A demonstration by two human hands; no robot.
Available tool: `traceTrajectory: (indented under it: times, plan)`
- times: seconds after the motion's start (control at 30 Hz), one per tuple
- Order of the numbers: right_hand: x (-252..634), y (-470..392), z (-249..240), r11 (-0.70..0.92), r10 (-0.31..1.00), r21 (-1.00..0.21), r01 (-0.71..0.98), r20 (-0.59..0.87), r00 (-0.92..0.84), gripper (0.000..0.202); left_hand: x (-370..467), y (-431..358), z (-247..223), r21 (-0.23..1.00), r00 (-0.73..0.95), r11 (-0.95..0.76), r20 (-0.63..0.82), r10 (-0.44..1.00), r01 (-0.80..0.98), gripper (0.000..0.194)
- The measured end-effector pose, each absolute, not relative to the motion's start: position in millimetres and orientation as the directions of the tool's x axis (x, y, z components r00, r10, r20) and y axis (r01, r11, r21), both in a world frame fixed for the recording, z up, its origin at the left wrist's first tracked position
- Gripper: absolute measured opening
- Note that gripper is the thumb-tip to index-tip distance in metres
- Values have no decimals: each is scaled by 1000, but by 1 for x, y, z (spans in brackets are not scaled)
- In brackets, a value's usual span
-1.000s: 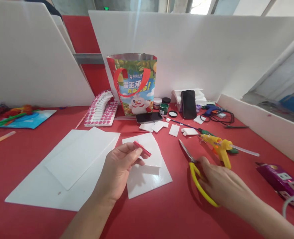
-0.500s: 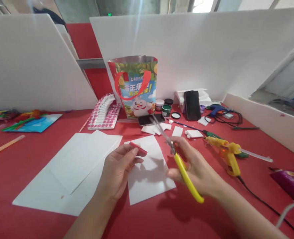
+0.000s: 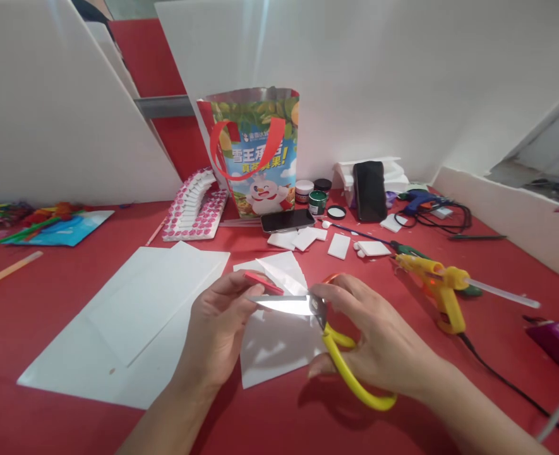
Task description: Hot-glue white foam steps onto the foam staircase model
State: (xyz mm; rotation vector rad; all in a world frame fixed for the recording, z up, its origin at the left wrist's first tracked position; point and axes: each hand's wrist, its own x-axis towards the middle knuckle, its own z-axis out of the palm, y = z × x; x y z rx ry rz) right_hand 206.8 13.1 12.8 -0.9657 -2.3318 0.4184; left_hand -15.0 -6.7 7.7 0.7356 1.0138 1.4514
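Note:
My left hand (image 3: 220, 322) pinches a small red strip (image 3: 263, 283) between thumb and fingers, above a white sheet (image 3: 274, 344). With my right hand (image 3: 374, 328) I hold scissors (image 3: 348, 373) with yellow handles. Their blades are parted and point left; the lower blade lies just under the red strip near my left thumb, the other angles up behind it. Whether the blades touch the strip is unclear. Larger white boards (image 3: 141, 309) lie left of my left hand.
A yellow glue gun (image 3: 443, 291) with a cord lies at right. Behind the hands are a printed bag (image 3: 263, 158), a flat phone (image 3: 287, 220), a paint jar (image 3: 317, 203), white pieces (image 3: 338, 246) and an upright phone (image 3: 370, 191).
The scissors have swung down and left, from pointing up and away to lying beside the red strip, with their blades now spread. The view has tilted slightly downward.

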Motion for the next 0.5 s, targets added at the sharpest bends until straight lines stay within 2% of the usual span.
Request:
traceTrajectory:
  times: [0.13, 0.5]
  plan:
    - [206, 12, 11, 693, 718, -475, 542, 384, -580, 67, -14, -8, 8, 894, -153, 11, -89, 984, -449, 15]
    - [203, 9, 10, 697, 714, -477, 535, 391, -581, 68, -14, -9, 11, 859, -129, 53, -137, 982, -509, 14]
